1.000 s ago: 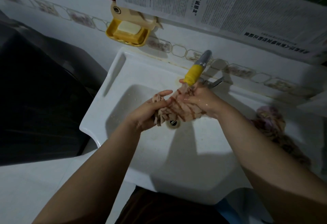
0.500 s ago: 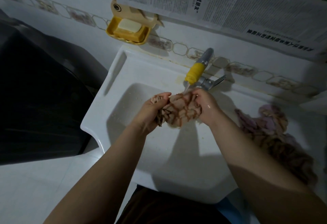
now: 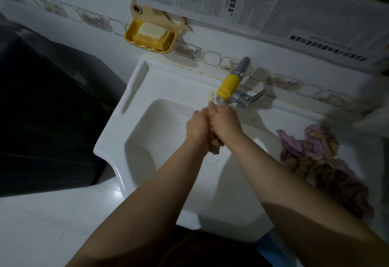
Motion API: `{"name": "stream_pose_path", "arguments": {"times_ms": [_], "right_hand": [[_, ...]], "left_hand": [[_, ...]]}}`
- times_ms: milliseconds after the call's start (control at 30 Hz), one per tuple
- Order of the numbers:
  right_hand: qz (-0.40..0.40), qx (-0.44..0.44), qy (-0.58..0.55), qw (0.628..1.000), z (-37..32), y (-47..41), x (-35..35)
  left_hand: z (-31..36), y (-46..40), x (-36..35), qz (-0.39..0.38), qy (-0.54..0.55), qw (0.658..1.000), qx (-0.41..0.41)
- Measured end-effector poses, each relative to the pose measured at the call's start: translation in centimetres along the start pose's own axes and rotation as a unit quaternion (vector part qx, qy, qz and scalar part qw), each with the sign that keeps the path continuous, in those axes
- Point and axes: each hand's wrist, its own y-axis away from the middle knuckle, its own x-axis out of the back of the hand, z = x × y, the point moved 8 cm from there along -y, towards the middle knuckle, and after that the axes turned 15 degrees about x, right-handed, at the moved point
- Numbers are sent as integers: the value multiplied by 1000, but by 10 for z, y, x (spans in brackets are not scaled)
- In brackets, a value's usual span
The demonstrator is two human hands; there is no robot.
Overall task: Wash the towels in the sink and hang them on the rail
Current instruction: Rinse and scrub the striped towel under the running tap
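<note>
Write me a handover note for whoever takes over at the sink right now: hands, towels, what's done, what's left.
Left hand and right hand: pressed together over the basin, both gripping one bunched towel just below the tap.
Other towels: heaped on the sink ledge at the right.
Done: the held towel is mid-wash, being squeezed.
Left: finish it, wash the heap, hang everything. No rail is in view.
</note>
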Motion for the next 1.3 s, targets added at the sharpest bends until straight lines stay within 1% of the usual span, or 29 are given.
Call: {"name": "stream_pose_path", "arguments": {"times_ms": [33,67,100,133,167,233,333,367,400,433,467,500,533,567,633,700,733,767,800,833,900,933,1000,1067,1133,1167,1200,1233,1300], "right_hand": [[-12,24,26,999,-6,3,-6],[-25,43,48,998,-12,7,-11],[-29,48,61,997,-12,7,-13],[-30,34,58,997,-8,5,-10],[-27,11,41,999,0,-1,-6],[-11,-13,23,1000,8,-9,3],[-17,33,39,999,-7,-3,-3],[-23,44,39,998,-11,1,-7],[-27,43,27,998,-12,2,-7],[-32,29,8,999,-8,-2,-6],[-37,7,-15,999,-1,-7,-1],[-48,-27,-39,998,9,-12,2],[-58,-59,-67,994,18,-16,5],[-71,-86,-89,990,27,-18,6],[-116,-88,-118,982,32,-17,5],[-203,-39,-145,968,29,-15,-2],[-263,-11,-156,952,26,-10,-7],[-325,10,-151,933,23,-3,-11],[-368,20,-124,921,22,4,-13],[-384,28,-84,919,24,6,-12],[-364,46,-22,930,28,-1,-9],[-344,52,-13,937,29,-5,-5],[-296,65,-23,953,29,-16,5],[-243,60,-99,963,23,-20,15],[-212,38,-229,949,16,-18,15],[-194,20,-273,942,15,-17,13],[-167,-1,-295,941,19,-17,10],[-135,-17,-316,939,23,-19,7],[-68,-51,-351,932,34,-24,3]], "left_hand": [[13,-4,5,29,-54,998,-34],[16,-5,5,57,-168,983,-37],[13,-5,2,57,-190,980,-29],[5,-2,2,24,-104,994,5],[0,6,-4,-21,-30,999,12],[-11,6,-12,-43,49,996,56],[17,3,8,60,-75,995,-19],[23,5,13,62,-63,996,-27],[24,6,16,37,-24,999,-3],[27,7,13,-5,-63,998,-4],[27,6,15,-22,-91,996,4],[30,9,13,-59,-144,988,1],[34,12,12,-81,-195,977,-13],[40,13,16,-75,-242,967,-38],[50,15,27,-62,-275,958,-49],[55,17,29,-115,-250,961,-33],[60,18,28,-135,-247,959,-35],[66,20,29,-137,-247,958,-47],[74,18,30,-130,-244,959,-65],[82,16,34,-111,-240,961,-83],[94,15,38,-87,-250,958,-115],[97,15,38,-90,-272,950,-121],[94,13,35,-115,-356,920,-118],[86,13,32,-142,-439,882,-98],[82,12,30,-133,-508,844,-105],[82,12,30,-120,-528,833,-113],[81,11,32,-109,-526,836,-113],[80,8,35,-106,-502,851,-111],[74,4,38,-134,-396,902,-107]]}}
